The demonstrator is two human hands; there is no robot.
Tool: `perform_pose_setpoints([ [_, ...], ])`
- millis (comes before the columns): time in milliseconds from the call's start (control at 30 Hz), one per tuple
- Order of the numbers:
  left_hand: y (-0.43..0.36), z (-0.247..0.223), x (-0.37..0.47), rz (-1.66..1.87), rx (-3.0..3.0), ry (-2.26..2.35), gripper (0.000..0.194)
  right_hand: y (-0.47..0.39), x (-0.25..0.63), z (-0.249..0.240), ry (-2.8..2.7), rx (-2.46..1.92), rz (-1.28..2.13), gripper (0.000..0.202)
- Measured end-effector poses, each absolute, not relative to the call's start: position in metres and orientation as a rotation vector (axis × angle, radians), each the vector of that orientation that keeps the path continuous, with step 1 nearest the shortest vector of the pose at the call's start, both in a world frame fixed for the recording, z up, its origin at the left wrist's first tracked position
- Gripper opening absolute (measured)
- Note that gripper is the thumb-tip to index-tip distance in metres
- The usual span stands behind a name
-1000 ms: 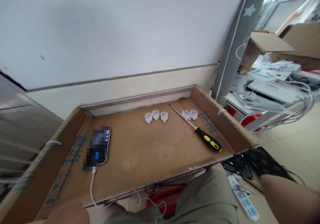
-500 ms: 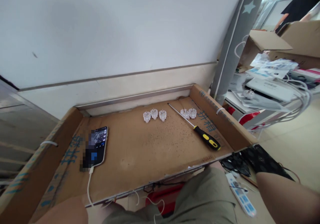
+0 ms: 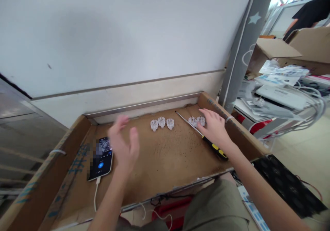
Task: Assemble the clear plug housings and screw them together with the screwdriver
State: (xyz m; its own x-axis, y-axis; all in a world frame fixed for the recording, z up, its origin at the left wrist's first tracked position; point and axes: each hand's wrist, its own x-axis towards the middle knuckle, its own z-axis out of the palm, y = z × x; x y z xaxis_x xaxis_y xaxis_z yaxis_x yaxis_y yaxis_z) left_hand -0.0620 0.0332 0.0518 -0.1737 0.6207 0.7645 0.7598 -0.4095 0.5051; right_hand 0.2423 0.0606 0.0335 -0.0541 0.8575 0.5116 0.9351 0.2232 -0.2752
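"What are the hands doing over that cardboard tray [image 3: 144,176]?"

"The left hand [image 3: 125,143] is hovering open and blurred just beside the phone [image 3: 103,158], its thumb and fingers standing apart, and it's holding nothing."

"And the right hand [image 3: 215,126]?"

"That one is reaching over the right side of the tray, palm down, thumb and fingers parted around the outermost clear plug piece [image 3: 201,121]. I can't tell from here whether it's touching it."

"How are the clear pieces lying?"

"Two are sitting side by side at the right, the one under the fingers and its neighbour [image 3: 192,121]. Three more are resting in a group near the middle: a left one [image 3: 154,125], a centre one [image 3: 161,122] and a right one [image 3: 170,123], all with metal pins pointing up."

"I'm seeing a screwdriver [image 3: 190,125] too."

"Yes, it's lying aslant, its shaft passing between the two groups and its black and yellow handle running partly behind the right forearm."

"Is the phone plugged in?"

"A white cable [image 3: 96,196] is running from its near end. Off to the right, plastic bags [image 3: 283,73] are lying by an open cardboard box [image 3: 277,48], and a person in a black top [image 3: 309,16] is standing beyond."
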Motion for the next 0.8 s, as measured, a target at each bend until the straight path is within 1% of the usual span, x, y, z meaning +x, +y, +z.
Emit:
perform_pose_setpoints([
  [67,0.048,0.041,-0.054,-1.330,-2.244,-1.780,0.043,0.083,0.237,0.025,-2.045,-1.699,-0.144,0.039],
  [133,0.066,0.029,-0.043,-0.888,-2.519,-1.904,0.047,0.099,0.235,0.018,-2.145,-1.733,-0.113,0.034],
  [200,0.081,0.020,-0.032,-0.679,-2.571,-1.942,0.055,0.108,0.234,0.014,-2.208,-1.750,-0.094,0.033],
  [267,0.094,0.014,-0.022,-0.664,-2.559,-1.911,0.060,0.113,0.233,0.014,-2.239,-1.756,-0.085,0.033],
  [300,0.099,0.012,-0.018,-0.670,-2.566,-1.882,0.058,0.115,0.233,0.015,-2.245,-1.757,-0.084,0.033],
  [433,0.107,0.006,-0.009,-0.681,-2.609,-1.824,0.040,0.124,0.227,0.021,-2.222,-1.761,-0.077,0.033],
  [567,0.101,0.000,-0.007,-0.752,-2.528,-1.828,0.035,0.125,0.220,0.032,-2.144,-1.732,-0.068,0.032],
  [700,0.095,-0.002,-0.005,-0.776,-2.465,-1.853,0.033,0.091,0.205,0.033,-2.117,-1.617,-0.055,0.026],
  [800,0.094,-0.003,-0.001,-0.794,-2.409,-1.894,0.031,0.054,0.186,0.022,-2.164,-1.539,-0.028,0.015],
])
